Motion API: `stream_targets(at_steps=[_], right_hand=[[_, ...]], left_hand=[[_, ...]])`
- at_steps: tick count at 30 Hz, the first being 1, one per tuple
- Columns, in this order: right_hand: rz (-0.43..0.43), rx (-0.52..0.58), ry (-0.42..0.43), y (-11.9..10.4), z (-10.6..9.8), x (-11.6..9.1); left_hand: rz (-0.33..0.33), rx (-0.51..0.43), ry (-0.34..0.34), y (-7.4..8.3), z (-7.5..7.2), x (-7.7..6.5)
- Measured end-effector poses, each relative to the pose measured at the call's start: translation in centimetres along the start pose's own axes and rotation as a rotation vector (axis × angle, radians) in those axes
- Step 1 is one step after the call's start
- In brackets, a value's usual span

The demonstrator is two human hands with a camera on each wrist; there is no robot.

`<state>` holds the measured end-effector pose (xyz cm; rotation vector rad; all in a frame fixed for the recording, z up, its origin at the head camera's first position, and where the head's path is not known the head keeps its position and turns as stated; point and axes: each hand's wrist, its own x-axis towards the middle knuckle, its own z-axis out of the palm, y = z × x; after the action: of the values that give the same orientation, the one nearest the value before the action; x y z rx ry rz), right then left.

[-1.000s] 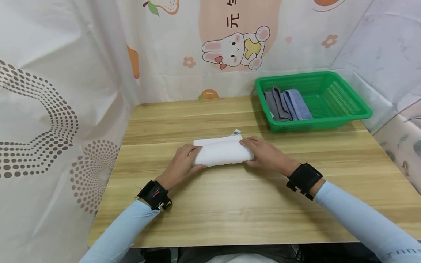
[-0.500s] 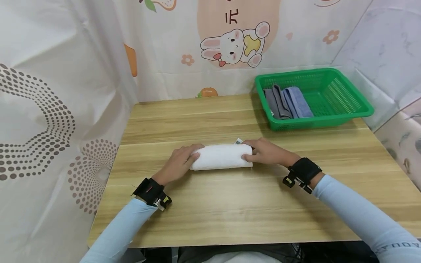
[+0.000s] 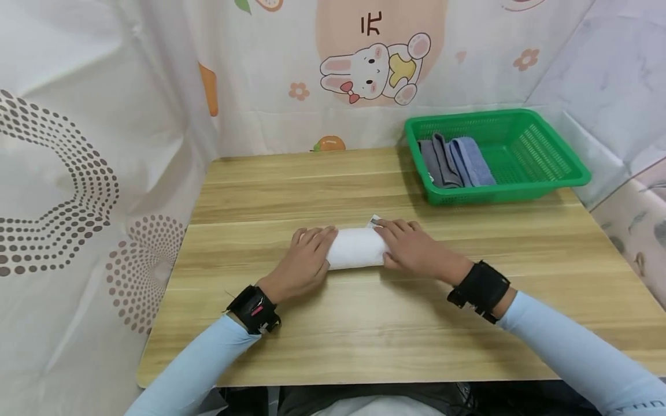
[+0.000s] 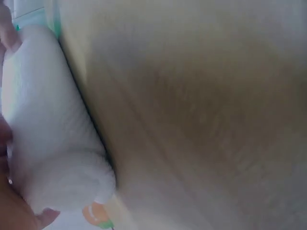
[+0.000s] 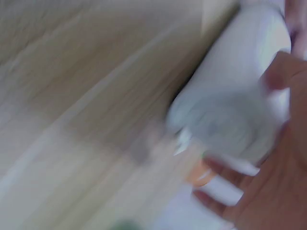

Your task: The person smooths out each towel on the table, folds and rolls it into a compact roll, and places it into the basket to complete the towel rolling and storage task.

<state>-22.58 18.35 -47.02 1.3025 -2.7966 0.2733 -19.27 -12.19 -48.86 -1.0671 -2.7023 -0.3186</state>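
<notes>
A white towel (image 3: 356,248), rolled into a cylinder, lies crosswise on the table, and a small tag (image 3: 373,220) sticks out on its far side. My left hand (image 3: 302,263) holds the roll's left end, its fingers over the top. At the right end my right hand (image 3: 418,253) grips it, fingers on the far side and thumb on the near side. The right wrist view shows the spiral end of the white towel (image 5: 220,124) beside the palm, blurred. In the left wrist view the towel roll (image 4: 53,105) touches the tabletop.
A green basket (image 3: 494,195) stands at the back right of the wooden table (image 3: 291,346). Folded grey (image 3: 439,162) and blue (image 3: 472,162) towels stand along its left side. A printed curtain (image 3: 250,110) hangs right behind the table.
The white towel has been rolled from a flatter fold into a rounder cylinder. Both hands have shifted on it, and my left hand has moved inward to the right.
</notes>
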Motion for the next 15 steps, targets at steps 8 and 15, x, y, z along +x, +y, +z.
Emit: stream_targets(at_steps=[8, 15], right_hand=[[0.04, -0.273, -0.04, -3.4, 0.9, 0.6], [0.053, -0.179, 0.064, -1.3, 2.2, 2.5]], left_hand=[[-0.061, 0.053, -0.08, 0.1, 0.9, 0.9], [-0.075, 0.109, -0.057, -0.7, 1.2, 2.0]])
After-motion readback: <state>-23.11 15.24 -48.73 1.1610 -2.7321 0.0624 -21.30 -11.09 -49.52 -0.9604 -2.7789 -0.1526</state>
